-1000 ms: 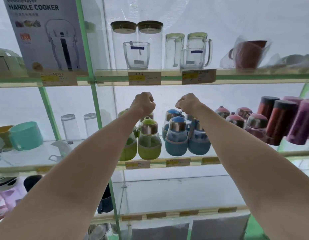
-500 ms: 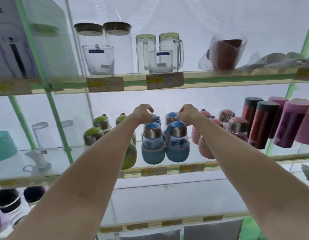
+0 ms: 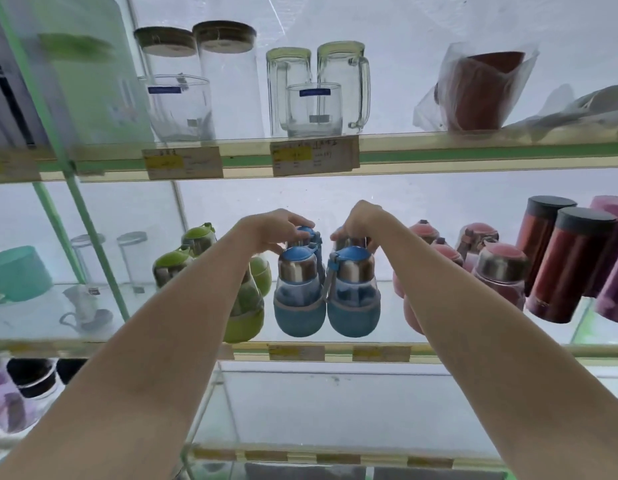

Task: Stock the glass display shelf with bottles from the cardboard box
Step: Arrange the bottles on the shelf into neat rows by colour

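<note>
Your left hand (image 3: 269, 230) curls its fingers over the cap of a rear blue-capped glass bottle with a steel collar (image 3: 305, 237), and your right hand (image 3: 361, 221) grasps the top of its neighbour, the second rear blue bottle (image 3: 349, 241). Both stand on the middle glass shelf (image 3: 508, 349), just behind the two front blue bottles with soft blue sleeves (image 3: 299, 292), which sit below your fingertips and touch each other. To the outside of your left fingers are the green-capped bottles (image 3: 172, 263); to the outside of your right fingers, the pink-capped ones (image 3: 497, 265).

Set the rear pair squarely behind the front pair, upright and close together. Keep your wrists high so they do not knock the front caps. Let go only once each base rests flat on the glass. The cardboard box is out of view.
</note>
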